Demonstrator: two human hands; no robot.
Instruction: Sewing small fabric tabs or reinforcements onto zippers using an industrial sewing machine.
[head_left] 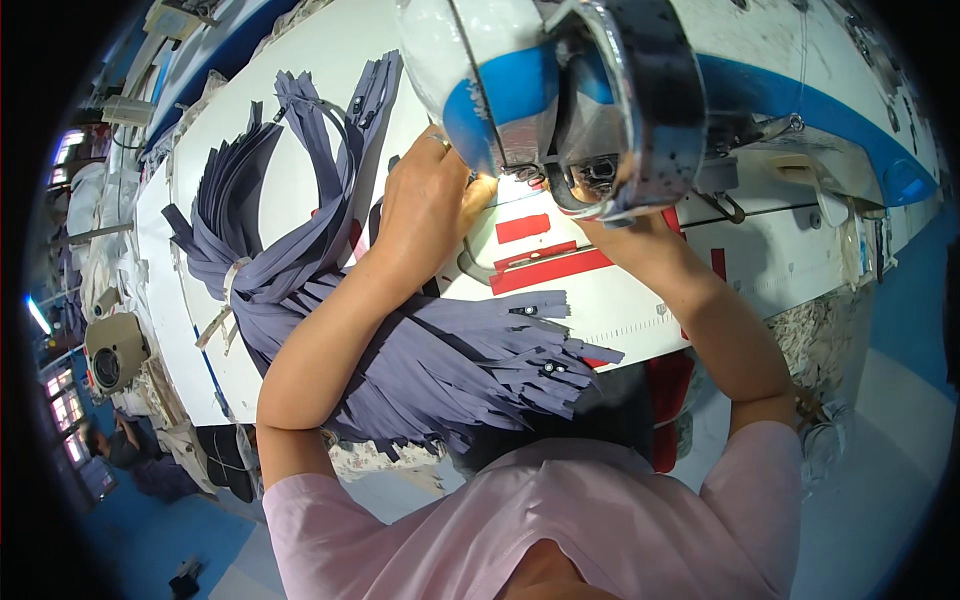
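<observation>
A bundle of long grey-purple zippers [290, 270] lies across the left of the white sewing table [600, 300], tied round its middle with a pale band [233, 285]. My left forearm crosses over it. Beside the needle area of a white and blue sewing machine [500, 95], my left hand [430, 200] is closed, its fingers curled toward the lit spot; what they grip is hidden. Most of my right hand [630, 235] is behind the machine's head, on the right of the needle. Its fingers do not show.
Red strips [540, 260] and a printed ruler scale [620, 328] mark the table in front of the machine. Left of the table stand a beige machine part [115, 352] and heaped cloth [170, 420]. Another person [140, 455] sits at the far left. Patterned fabric [825, 330] hangs at the right.
</observation>
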